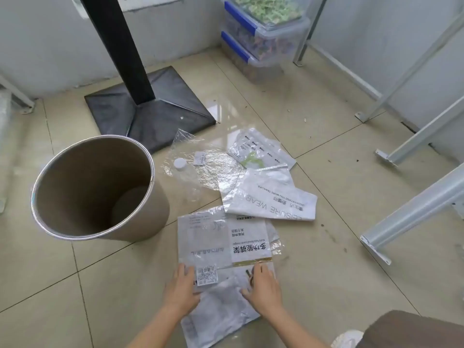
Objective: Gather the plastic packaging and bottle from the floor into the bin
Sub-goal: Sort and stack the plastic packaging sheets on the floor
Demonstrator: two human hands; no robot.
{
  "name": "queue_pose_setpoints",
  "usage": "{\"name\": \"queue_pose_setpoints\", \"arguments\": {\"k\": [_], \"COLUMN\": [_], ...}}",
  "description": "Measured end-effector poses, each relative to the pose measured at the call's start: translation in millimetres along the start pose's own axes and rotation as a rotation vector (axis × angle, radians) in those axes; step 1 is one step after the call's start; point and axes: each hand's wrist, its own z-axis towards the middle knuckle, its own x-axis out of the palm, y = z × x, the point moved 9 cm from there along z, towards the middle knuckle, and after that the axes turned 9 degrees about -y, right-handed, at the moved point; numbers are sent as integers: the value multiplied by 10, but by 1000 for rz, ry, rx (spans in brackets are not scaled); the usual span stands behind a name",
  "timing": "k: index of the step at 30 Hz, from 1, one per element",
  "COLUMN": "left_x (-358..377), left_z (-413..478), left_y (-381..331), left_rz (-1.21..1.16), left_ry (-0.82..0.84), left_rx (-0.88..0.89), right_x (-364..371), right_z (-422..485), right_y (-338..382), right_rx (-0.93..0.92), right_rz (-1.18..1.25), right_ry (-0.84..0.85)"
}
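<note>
A brown cylindrical bin (62, 234) with a metal rim stands open on the tiled floor at the left. Right of it lies a clear bottle (185, 172) with a white cap, on crinkled clear film (216, 169). Several flat plastic packages lie around: one with green print (261, 149), a white "LEISURE WEAR" bag (271, 197), and a nearer bag with black characters (223, 242). My left hand (180, 290) and my right hand (263, 290) press flat on the nearest package's lower part, fingers spread; neither clearly grips it.
A black stand with a square base (150, 109) rises behind the bin. Stacked clear storage boxes (263, 38) sit at the back. Grey metal frame legs (414, 204) run along the right. My knee (414, 330) and white shoe (346, 339) show at bottom right.
</note>
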Motion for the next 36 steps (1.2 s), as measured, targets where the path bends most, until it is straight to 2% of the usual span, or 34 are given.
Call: {"name": "queue_pose_setpoints", "arguments": {"k": [5,10,14,18,25,28,33,36], "left_x": [184,236,281,164,-182,-213,-192,-298], "left_z": [-152,-257,-373,-349,-297,-331,-432,-496], "left_y": [-144,-209,-274,-469,-705,-632,-663,-749], "left_rz": [-44,-94,-173,-210,-327,-365,-361,-436], "left_ry": [130,229,326,240,108,110,152,83], "left_rx": [26,26,-28,59,232,194,245,253], "right_x": [210,291,207,-106,-311,-342,-428,-555], "right_z": [-130,-76,67,194,379,356,355,332], "right_y": [-171,-139,65,278,427,364,95,-67], "right_rx": [291,339,263,319,406,425,460,466], "right_rz": [80,110,325,625,843,852,786,748], "right_ry": [94,191,349,412,417,396,355,311]}}
